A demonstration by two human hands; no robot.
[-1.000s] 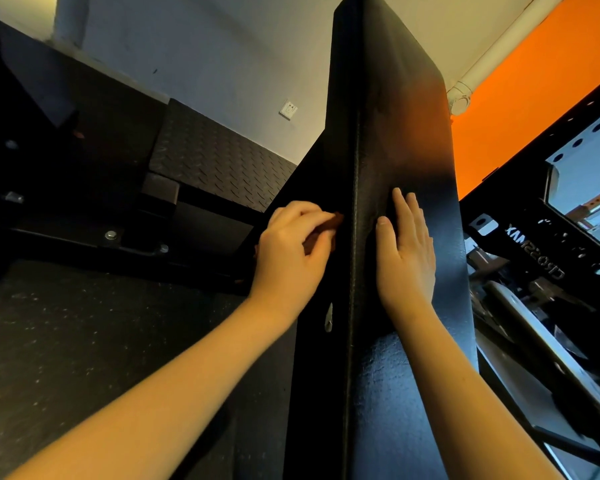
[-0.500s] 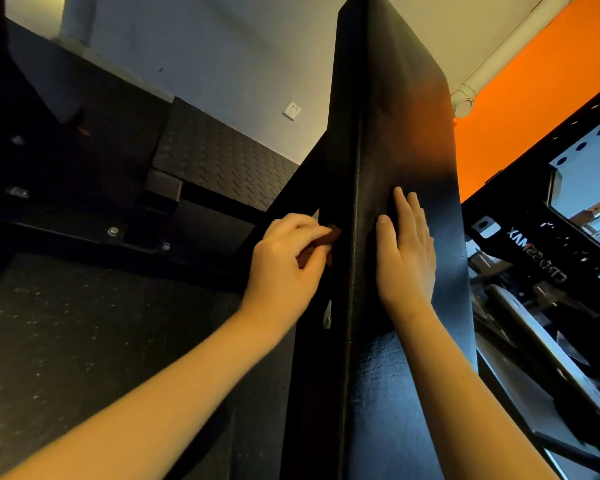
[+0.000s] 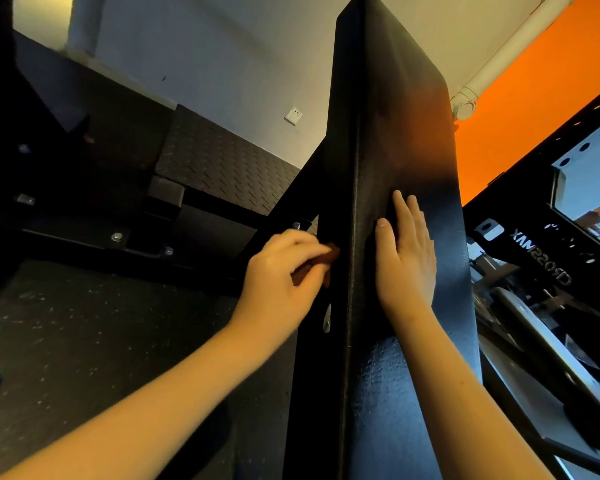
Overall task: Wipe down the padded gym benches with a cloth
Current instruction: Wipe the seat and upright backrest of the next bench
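Note:
A tall black padded bench back (image 3: 399, 133) stands upright in the middle of the head view. My left hand (image 3: 284, 268) grips a small reddish-brown cloth (image 3: 330, 255) and holds it against the pad's left side edge; most of the cloth is hidden under my curled fingers. My right hand (image 3: 407, 258) lies flat with straight fingers on the pad's front face.
A black diamond-plate platform (image 3: 219, 161) and bolted steel frame (image 3: 118, 237) lie to the left on the dark rubber floor (image 3: 84, 341). A black rack with holes (image 3: 551, 220) stands close on the right. A white wall with a socket (image 3: 293, 116) and an orange wall are behind.
My left hand with the cloth has slid downward along the pad's left edge. My right hand has stayed in place on the front face.

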